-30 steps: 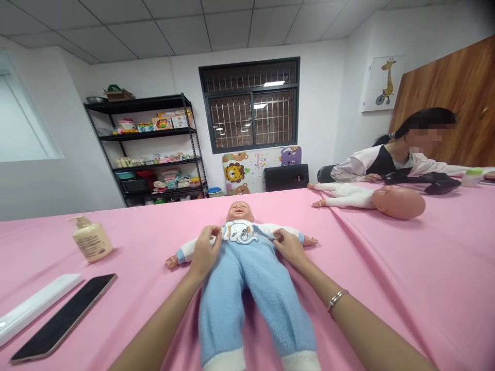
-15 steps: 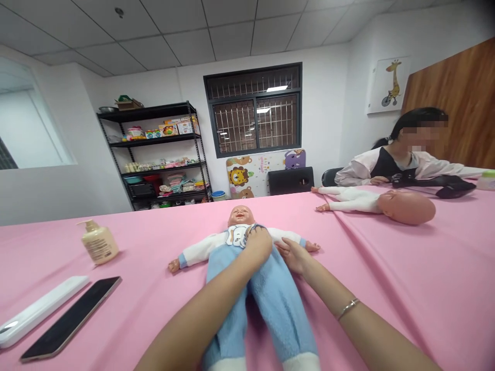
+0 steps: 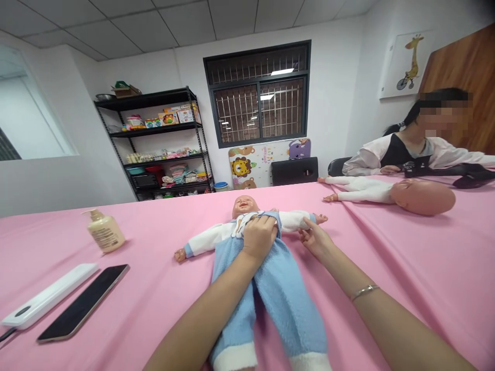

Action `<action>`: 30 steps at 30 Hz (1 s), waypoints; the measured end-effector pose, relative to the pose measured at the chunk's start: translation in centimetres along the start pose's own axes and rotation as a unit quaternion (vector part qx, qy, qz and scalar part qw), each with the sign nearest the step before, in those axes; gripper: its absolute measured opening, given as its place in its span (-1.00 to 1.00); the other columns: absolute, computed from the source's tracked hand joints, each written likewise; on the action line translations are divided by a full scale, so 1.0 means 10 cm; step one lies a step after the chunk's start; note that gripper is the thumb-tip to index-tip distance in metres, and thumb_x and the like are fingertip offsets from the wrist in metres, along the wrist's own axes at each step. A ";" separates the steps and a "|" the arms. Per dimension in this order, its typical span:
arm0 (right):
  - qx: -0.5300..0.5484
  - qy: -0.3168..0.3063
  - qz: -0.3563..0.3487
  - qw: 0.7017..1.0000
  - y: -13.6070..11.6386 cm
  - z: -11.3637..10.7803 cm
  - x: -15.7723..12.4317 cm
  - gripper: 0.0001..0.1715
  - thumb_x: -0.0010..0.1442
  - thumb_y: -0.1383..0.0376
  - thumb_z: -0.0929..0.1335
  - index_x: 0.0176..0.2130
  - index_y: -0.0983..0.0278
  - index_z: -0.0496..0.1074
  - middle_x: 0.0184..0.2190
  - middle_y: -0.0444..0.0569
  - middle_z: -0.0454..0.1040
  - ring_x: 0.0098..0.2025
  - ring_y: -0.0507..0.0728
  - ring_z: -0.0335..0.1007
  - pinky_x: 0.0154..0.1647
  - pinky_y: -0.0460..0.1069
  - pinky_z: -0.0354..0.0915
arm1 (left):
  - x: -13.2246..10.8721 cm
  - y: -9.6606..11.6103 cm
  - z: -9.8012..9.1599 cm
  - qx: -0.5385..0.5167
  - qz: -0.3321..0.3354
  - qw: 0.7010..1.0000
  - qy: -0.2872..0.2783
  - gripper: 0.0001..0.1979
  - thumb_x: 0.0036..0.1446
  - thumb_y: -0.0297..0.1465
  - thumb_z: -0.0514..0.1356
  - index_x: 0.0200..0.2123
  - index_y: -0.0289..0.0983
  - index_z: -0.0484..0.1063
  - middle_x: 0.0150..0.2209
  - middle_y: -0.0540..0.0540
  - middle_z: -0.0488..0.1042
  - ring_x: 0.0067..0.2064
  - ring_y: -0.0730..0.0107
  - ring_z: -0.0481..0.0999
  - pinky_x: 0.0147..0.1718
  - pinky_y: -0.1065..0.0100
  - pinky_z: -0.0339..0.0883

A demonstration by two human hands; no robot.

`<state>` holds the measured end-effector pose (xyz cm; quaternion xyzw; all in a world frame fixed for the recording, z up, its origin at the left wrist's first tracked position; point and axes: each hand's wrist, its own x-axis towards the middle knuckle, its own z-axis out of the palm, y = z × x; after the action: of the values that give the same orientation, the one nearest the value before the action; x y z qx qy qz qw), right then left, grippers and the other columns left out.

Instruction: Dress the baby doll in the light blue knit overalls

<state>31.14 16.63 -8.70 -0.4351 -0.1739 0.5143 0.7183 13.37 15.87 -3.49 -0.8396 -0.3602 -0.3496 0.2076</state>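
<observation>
A baby doll (image 3: 244, 206) lies face up on the pink-covered table, its arms spread wide and its head pointing away from me. It wears a white-and-blue outfit (image 3: 288, 288) with a cartoon print on the chest. My left hand (image 3: 260, 238) is closed on the outfit's front at the chest, bunching the fabric and covering part of the print. On the doll's arm at the right, my right hand (image 3: 316, 241) has its thumb and fingers bent around the lower edge of the white sleeve (image 3: 292, 221). A bracelet circles my right wrist.
A pump bottle (image 3: 103, 232), a white elongated device (image 3: 52, 296) and a black phone (image 3: 85, 303) lie to the left. Another doll (image 3: 423, 197) in white lies at the far right, near a seated person (image 3: 410, 149). A black shelf (image 3: 154, 131) stands against the back wall.
My right hand has moved from beside the doll's torso outward to its sleeve. My left hand stays at the chest, the fabric there more bunched. The whole view has shifted slightly.
</observation>
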 end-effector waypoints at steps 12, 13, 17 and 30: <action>-0.490 -0.123 -0.478 0.719 0.14 0.13 -0.21 -0.32 -0.09 0.54 0.13 0.02 0.20 0.30 -0.17 -0.01 0.28 -0.22 0.06 0.27 -0.25 -0.06 0.30 | 0.01 -0.01 0.04 -0.048 0.105 0.993 0.033 -0.42 0.09 -0.55 -0.05 0.19 -0.50 -0.13 0.16 -0.40 0.09 0.17 0.15 0.14 0.12 0.12 0.06; -0.491 -0.127 -0.486 0.711 0.14 0.13 -0.22 -0.33 -0.09 0.54 0.11 0.00 0.23 0.32 -0.19 -0.01 0.28 -0.24 0.06 0.27 -0.26 -0.06 0.30 | 0.01 -0.02 0.03 -0.054 0.122 0.990 0.037 -0.43 0.10 -0.55 -0.05 0.19 -0.49 -0.11 0.16 -0.39 0.10 0.18 0.16 0.13 0.12 0.12 0.07; -0.483 -0.168 -0.515 0.688 0.15 0.14 -0.21 -0.44 -0.08 0.51 0.09 -0.12 0.29 0.38 -0.15 0.03 0.28 -0.23 0.07 0.28 -0.31 -0.07 0.31 | -0.01 -0.02 -0.01 -0.077 0.184 0.979 0.047 -0.52 0.12 -0.49 -0.05 0.13 -0.42 0.05 0.12 -0.26 0.20 0.19 0.23 0.11 0.12 0.20 0.08; -0.364 -0.183 -0.347 0.845 0.18 0.24 -0.35 -0.58 0.02 0.12 0.24 -0.19 0.30 0.40 -0.18 0.00 0.37 -0.27 0.10 0.33 -0.34 -0.06 0.32 | -0.01 0.01 -0.05 -0.021 0.033 0.993 -0.108 -0.85 0.06 -0.43 0.10 -0.26 -0.32 0.34 -0.25 -0.15 0.40 -0.21 0.20 0.39 -0.22 0.22 0.31</action>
<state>26.97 14.77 -8.15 -0.4746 -0.6163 0.2012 0.5954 13.16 15.48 -3.23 -0.8879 -0.3454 -0.2576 0.1612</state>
